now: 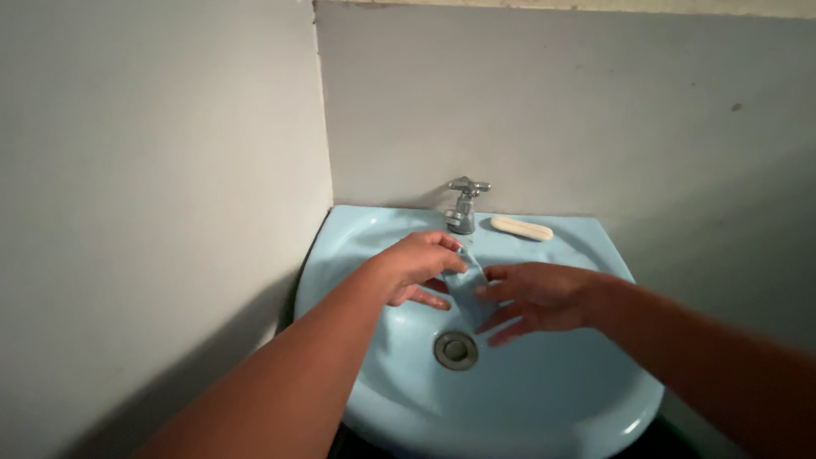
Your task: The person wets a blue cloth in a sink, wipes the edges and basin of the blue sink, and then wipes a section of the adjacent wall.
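Over a light blue sink (pixel 561 399), my left hand (pixel 418 265) and my right hand (pixel 537 297) meet under the metal tap (pixel 463 208). Between them hangs a small grey-blue piece of cloth or sponge (pixel 466 287). My left fingers pinch its top edge, and my right fingertips touch its right side. Whether water runs from the tap is unclear. The round metal drain (pixel 456 350) lies just below the hands.
A pale oblong bar of soap (pixel 521 228) rests on the sink's back ledge, right of the tap. Grey walls close in behind and to the left, meeting in a corner (pixel 323 127) above the sink's left side.
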